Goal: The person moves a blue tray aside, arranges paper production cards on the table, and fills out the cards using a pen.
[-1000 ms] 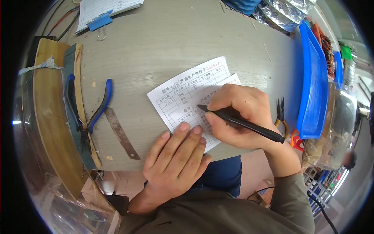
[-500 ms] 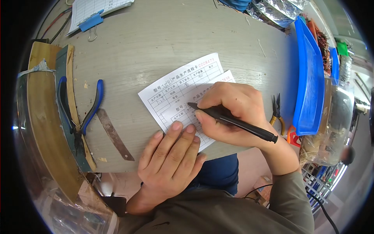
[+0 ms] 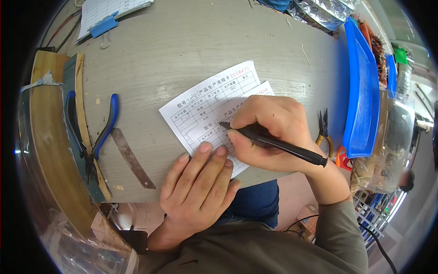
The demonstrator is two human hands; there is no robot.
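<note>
Two white printed cards with table grids lie overlapped on the table. The back card (image 3: 182, 106) carries handwriting and a red number along its top. On the front card (image 3: 207, 130), partly hidden by my hands, the tip of a black pen (image 3: 287, 147) meets the model line, where a few strokes show. My right hand (image 3: 276, 130) grips the pen between thumb and fingers, its side resting over the card. My left hand (image 3: 198, 182) lies flat with fingers stretched out, pressing on the lower left edge of the cards.
Blue-handled pliers (image 3: 91, 137) and a flat metal strip (image 3: 132, 157) lie at left, beside a wooden board (image 3: 50, 137). Yellow-handled pliers (image 3: 324, 132) and a blue tray (image 3: 361, 91) are at right. A clipped paper stack (image 3: 107, 18) sits at the far left, foil (image 3: 324, 13) at the far right.
A little more handwriting shows on the front card's model line by the pen tip. The cards and tools at left appear shifted slightly left in view. Both hands keep their pose.
</note>
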